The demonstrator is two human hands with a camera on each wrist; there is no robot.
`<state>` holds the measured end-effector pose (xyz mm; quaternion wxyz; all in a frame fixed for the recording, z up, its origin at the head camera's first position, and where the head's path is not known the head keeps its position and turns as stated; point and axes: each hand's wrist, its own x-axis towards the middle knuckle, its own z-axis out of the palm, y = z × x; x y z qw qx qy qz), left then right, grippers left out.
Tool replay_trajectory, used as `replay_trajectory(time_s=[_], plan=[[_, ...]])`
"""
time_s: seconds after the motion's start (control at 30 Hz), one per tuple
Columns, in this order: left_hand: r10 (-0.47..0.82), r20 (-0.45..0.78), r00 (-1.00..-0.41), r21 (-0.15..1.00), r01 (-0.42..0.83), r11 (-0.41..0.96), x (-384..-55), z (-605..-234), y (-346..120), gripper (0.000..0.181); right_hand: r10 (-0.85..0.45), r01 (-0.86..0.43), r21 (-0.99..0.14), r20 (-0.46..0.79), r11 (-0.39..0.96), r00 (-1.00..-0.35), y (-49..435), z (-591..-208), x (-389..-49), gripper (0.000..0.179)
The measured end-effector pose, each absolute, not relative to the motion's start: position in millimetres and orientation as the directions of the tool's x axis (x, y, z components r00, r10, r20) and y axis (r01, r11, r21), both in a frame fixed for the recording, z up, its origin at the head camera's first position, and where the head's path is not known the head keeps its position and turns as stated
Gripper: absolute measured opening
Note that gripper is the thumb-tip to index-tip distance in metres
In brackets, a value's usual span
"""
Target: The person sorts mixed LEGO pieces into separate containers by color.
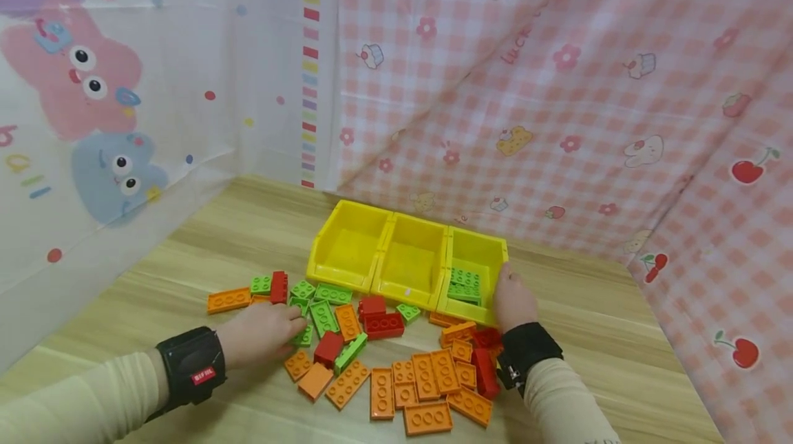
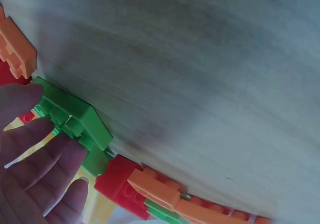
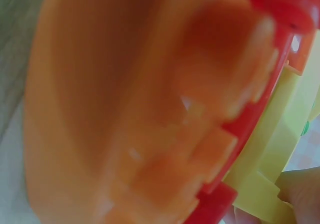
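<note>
My left hand (image 1: 263, 330) reaches into the loose bricks on the left. In the left wrist view its thumb and fingertips pinch a green building brick (image 2: 75, 108), the thumb at one end and the fingers by the studs. My right hand (image 1: 515, 298) grips the right side wall of the yellow three-compartment bin (image 1: 376, 258). Some of its fingers are hidden behind that wall in the head view. Green bricks (image 1: 464, 284) lie in the right compartment. The right wrist view is mostly filled by a blurred orange brick (image 3: 100, 103), with the bin's edge beyond.
Several orange bricks (image 1: 427, 375) spread across the front of the wooden table (image 1: 619, 361). Red bricks (image 1: 384, 324) and more green bricks (image 1: 324, 317) lie along the bin's front. A pink checked cloth (image 1: 526, 100) hangs behind, and a white printed cloth (image 1: 186, 51) on the left.
</note>
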<state>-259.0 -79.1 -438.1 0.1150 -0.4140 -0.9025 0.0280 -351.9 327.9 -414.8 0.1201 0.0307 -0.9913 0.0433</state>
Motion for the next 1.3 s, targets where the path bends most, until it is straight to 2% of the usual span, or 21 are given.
replay_trajectory(time_s=[0.27,0.57,0.7,0.9,0.97,1.13,1.3], plan=[[0.713,0.127,-0.69,-0.064,0.711,0.7,-263,-435,-68,0.023,-0.049,-0.072,-0.071,0.282,0.995,-0.958,338,-416,-351,0.047],[0.737,0.167,-0.655,-0.118,0.729,0.674,-269,-417,-54,0.023,-0.033,-0.056,-0.079,0.27,0.995,-0.962,345,-414,-353,0.05],[0.761,0.202,-0.617,-0.128,0.753,0.645,-274,-406,-39,0.024,-0.024,-0.051,-0.086,0.281,0.995,-0.959,345,-414,-353,0.049],[0.781,0.135,-0.61,-0.146,0.767,0.625,-281,-387,0,0.023,-0.046,-0.075,-0.088,0.297,0.993,-0.954,344,-417,-354,0.047],[0.801,0.132,-0.584,-0.164,0.784,0.599,-284,-385,17,0.021,-0.052,-0.083,-0.088,0.306,0.993,-0.951,344,-420,-355,0.046],[0.863,0.177,-0.473,-0.25,0.827,0.504,-291,-388,65,0.015,-0.054,-0.089,-0.094,0.323,0.992,-0.945,344,-420,-356,0.044],[0.877,0.188,-0.443,-0.224,0.85,0.478,-297,-390,105,0.02,-0.067,-0.104,-0.105,0.315,0.989,-0.947,339,-417,-355,0.043]])
